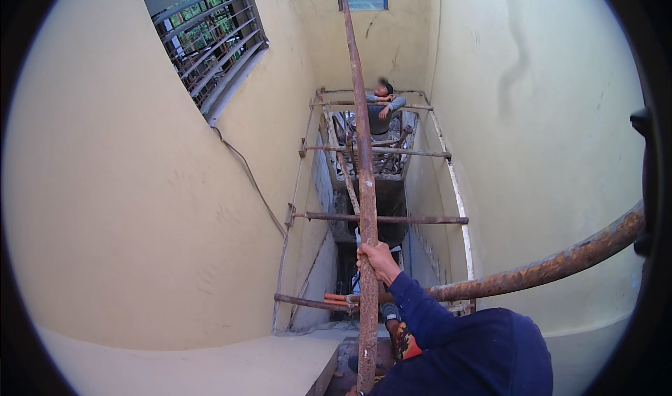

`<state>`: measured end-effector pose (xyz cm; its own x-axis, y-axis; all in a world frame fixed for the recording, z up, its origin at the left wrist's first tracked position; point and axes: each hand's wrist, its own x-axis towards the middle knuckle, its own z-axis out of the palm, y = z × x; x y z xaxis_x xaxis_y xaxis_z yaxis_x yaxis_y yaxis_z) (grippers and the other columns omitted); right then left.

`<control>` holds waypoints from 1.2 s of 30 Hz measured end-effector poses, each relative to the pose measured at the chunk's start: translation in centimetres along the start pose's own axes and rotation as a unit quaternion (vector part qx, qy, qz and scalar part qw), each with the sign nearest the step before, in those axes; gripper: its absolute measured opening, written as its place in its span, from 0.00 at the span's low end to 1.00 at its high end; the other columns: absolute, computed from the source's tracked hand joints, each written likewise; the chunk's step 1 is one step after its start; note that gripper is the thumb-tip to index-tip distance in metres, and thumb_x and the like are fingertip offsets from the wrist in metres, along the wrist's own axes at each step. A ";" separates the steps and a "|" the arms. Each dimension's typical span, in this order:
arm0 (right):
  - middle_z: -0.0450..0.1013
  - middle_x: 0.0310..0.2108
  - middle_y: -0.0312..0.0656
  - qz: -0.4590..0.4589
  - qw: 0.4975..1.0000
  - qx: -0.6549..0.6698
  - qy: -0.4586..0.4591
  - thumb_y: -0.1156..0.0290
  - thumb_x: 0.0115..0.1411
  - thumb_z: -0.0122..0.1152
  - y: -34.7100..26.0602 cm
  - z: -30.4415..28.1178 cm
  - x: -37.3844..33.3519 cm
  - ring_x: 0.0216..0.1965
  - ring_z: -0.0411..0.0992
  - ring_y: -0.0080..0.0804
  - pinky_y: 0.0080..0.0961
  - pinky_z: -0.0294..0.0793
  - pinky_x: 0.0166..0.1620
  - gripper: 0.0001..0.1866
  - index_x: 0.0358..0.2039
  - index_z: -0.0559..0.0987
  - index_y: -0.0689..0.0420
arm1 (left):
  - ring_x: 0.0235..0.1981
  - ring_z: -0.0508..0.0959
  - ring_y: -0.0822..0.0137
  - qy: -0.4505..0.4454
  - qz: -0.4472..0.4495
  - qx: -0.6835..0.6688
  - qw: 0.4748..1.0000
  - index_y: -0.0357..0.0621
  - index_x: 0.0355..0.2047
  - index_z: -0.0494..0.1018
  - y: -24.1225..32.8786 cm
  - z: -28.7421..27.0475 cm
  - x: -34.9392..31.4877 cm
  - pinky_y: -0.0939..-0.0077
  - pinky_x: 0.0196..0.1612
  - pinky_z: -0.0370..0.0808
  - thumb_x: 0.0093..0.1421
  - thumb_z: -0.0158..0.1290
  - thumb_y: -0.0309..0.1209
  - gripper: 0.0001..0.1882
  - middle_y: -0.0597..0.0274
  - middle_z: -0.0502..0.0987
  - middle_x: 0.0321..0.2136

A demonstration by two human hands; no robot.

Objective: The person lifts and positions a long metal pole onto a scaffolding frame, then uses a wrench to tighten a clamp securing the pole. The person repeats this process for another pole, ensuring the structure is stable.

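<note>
A long, rusty metal pipe [367,207] runs from the lower picture edge away toward the far wall. My right hand [379,261], its arm in a navy sleeve, is wrapped round the pipe at the lower middle. Only a sliver of my left hand [352,392] shows at the bottom edge, closed against the near part of the pipe; the rest is cut off. Behind my right arm, a thick rusty tube [539,270] crosses to the right. Orange rods [336,299] lie beside the pipe, left of my right hand.
A scaffold with rusty crossbars [420,220] spans the narrow shaft below. At the far end a person [381,105] leans their arms on a bar. Cream walls stand on both sides. A louvred window [210,42] and a dangling cable [246,168] are on the left, above a pale ledge [210,364].
</note>
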<state>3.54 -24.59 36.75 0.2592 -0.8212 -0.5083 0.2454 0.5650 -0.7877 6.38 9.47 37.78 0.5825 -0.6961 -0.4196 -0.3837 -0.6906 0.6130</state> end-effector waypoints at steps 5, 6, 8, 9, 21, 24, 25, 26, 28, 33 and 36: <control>0.72 0.20 0.41 0.008 1.000 0.009 -0.006 0.73 0.56 0.60 1.1 -0.1 1.2 0.17 0.74 0.31 0.31 0.75 0.20 0.05 0.28 0.74 0.60 | 0.26 0.80 0.60 -0.003 -0.003 -0.002 1.000 0.38 0.39 0.78 -0.1 -0.2 -0.4 0.66 0.31 0.76 0.48 0.67 0.40 0.23 0.55 0.81 0.26; 0.72 0.20 0.41 0.005 1.000 0.014 -0.005 0.72 0.55 0.61 1.1 0.1 1.4 0.16 0.74 0.31 0.31 0.75 0.20 0.06 0.27 0.75 0.61 | 0.26 0.80 0.60 -0.004 -0.005 -0.001 1.000 0.38 0.39 0.78 0.1 -0.3 -0.5 0.67 0.31 0.76 0.48 0.67 0.40 0.22 0.55 0.81 0.26; 0.73 0.20 0.41 0.001 1.000 0.020 -0.009 0.72 0.55 0.62 0.9 0.4 2.0 0.16 0.74 0.31 0.31 0.75 0.20 0.07 0.26 0.76 0.62 | 0.26 0.80 0.61 -0.004 -0.006 -0.003 1.000 0.38 0.39 0.78 0.1 -0.2 -0.6 0.67 0.31 0.76 0.48 0.67 0.40 0.22 0.55 0.81 0.27; 0.73 0.20 0.41 -0.001 1.000 0.022 -0.014 0.72 0.55 0.62 0.8 0.5 2.6 0.16 0.74 0.31 0.31 0.75 0.20 0.07 0.26 0.76 0.62 | 0.26 0.80 0.61 -0.004 -0.006 -0.005 1.000 0.38 0.39 0.78 0.1 -0.3 -0.6 0.67 0.31 0.76 0.49 0.67 0.40 0.22 0.55 0.81 0.27; 0.72 0.20 0.41 -0.006 1.000 -0.006 -0.028 0.71 0.55 0.62 -3.0 2.8 6.6 0.16 0.73 0.32 0.31 0.75 0.20 0.08 0.27 0.76 0.63 | 0.26 0.79 0.65 0.004 -0.016 -0.010 1.000 0.36 0.40 0.78 -1.9 -2.1 -1.9 0.70 0.31 0.76 0.51 0.67 0.38 0.21 0.57 0.81 0.28; 0.72 0.20 0.42 -0.025 0.998 -0.031 -0.041 0.69 0.56 0.62 -4.1 3.8 5.8 0.18 0.75 0.32 0.32 0.77 0.21 0.10 0.29 0.76 0.64 | 0.26 0.79 0.66 0.000 -0.020 -0.013 1.000 0.36 0.40 0.78 -2.6 -3.3 -2.2 0.71 0.31 0.76 0.51 0.67 0.38 0.21 0.57 0.81 0.28; 0.72 0.20 0.43 -0.035 0.998 -0.041 -0.037 0.70 0.56 0.63 -4.4 4.2 5.7 0.18 0.75 0.32 0.31 0.76 0.20 0.10 0.29 0.76 0.65 | 0.26 0.79 0.66 -0.004 -0.021 -0.015 1.000 0.36 0.40 0.78 -3.1 -3.9 -2.2 0.71 0.31 0.76 0.52 0.67 0.38 0.21 0.58 0.81 0.28; 0.73 0.19 0.43 -0.046 0.997 -0.051 -0.037 0.70 0.56 0.63 -5.0 5.4 5.1 0.18 0.76 0.32 0.31 0.76 0.20 0.10 0.30 0.77 0.66 | 0.26 0.79 0.66 -0.006 -0.023 -0.020 1.000 0.35 0.40 0.78 -3.6 -4.6 -2.4 0.71 0.31 0.76 0.52 0.67 0.38 0.21 0.58 0.81 0.28; 0.74 0.19 0.45 -0.075 0.993 -0.084 -0.023 0.69 0.54 0.64 -6.2 6.7 4.9 0.19 0.76 0.34 0.32 0.75 0.21 0.12 0.27 0.77 0.67 | 0.26 0.79 0.67 -0.030 -0.025 -0.041 0.998 0.35 0.40 0.78 -4.2 -6.9 -2.6 0.72 0.31 0.76 0.52 0.67 0.37 0.21 0.58 0.81 0.28; 0.76 0.22 0.53 -0.185 0.947 -0.256 0.054 0.62 0.48 0.68 -8.4 10.3 3.6 0.22 0.77 0.41 0.41 0.76 0.30 0.21 0.22 0.78 0.74 | 0.23 0.77 0.69 -0.217 -0.059 -0.294 0.929 0.36 0.36 0.77 2.3 -16.7 -4.6 0.74 0.28 0.74 0.52 0.68 0.37 0.18 0.62 0.80 0.25; 0.78 0.25 0.50 -0.247 0.915 -0.310 0.079 0.64 0.48 0.68 -9.8 11.4 2.6 0.22 0.77 0.43 0.40 0.78 0.31 0.20 0.23 0.78 0.74 | 0.24 0.78 0.69 -0.255 -0.051 -0.325 0.909 0.39 0.35 0.76 2.7 -18.4 -5.4 0.74 0.30 0.75 0.55 0.67 0.36 0.16 0.63 0.80 0.25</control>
<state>12.40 -31.35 47.15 0.1097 -0.9931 -0.0426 -0.2940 0.0085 -0.9558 15.38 14.96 53.97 0.1201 -0.7499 -0.6506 0.2544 -0.6102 0.7503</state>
